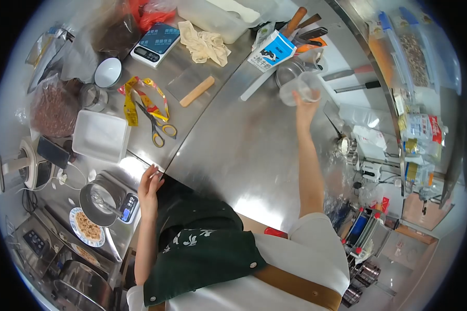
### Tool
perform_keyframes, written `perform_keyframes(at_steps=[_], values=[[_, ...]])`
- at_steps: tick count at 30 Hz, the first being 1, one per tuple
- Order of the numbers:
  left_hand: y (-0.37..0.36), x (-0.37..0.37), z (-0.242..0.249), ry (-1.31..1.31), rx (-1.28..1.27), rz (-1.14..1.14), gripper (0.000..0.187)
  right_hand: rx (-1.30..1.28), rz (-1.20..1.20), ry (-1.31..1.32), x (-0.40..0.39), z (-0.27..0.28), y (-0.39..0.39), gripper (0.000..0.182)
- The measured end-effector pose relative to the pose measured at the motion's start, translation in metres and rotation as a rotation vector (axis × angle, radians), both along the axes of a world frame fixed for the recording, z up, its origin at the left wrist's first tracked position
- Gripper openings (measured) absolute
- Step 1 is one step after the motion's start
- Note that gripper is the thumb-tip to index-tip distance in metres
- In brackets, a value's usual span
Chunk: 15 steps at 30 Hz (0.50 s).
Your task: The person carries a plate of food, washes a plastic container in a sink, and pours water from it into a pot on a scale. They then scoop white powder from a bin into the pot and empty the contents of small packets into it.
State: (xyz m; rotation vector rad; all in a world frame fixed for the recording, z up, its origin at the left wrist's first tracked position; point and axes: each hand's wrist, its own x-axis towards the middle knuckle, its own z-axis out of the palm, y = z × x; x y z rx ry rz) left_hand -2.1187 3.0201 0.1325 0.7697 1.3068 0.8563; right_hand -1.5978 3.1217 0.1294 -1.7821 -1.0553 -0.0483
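My right hand [306,107] is stretched out at the upper right of the steel counter, its fingers closed on a clear plastic cup [310,86]. Beside the cup stand other clear containers [289,72] and a blue and white milk carton [273,51]. My left hand [151,185] is over the counter edge at the lower left, with its fingers apart and nothing in them. Near it lie scissors [156,126] with orange and grey handles, a yellow and red wrapper [131,110] and a white rectangular tray [99,136].
A pan [101,202] with a whisk rests on a scale [129,208] at left, by a plate of food [87,227]. Farther back are a white bowl [108,72], another scale [156,45], a cloth [204,43] and a wooden-handled scraper [197,92].
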Motion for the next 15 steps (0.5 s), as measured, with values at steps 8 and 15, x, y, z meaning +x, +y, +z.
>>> perform_keyframes(at_steps=[8,15], values=[[-0.039,-0.007,0.011,0.196,-0.154,0.104,0.042,-0.093,-0.375,0.032,0.104,-0.105,0.085,0.098],[-0.033,-0.003,0.019,0.184,-0.115,0.132,0.042,0.006,-0.326,0.067,0.087,-0.112,0.091,0.079]])
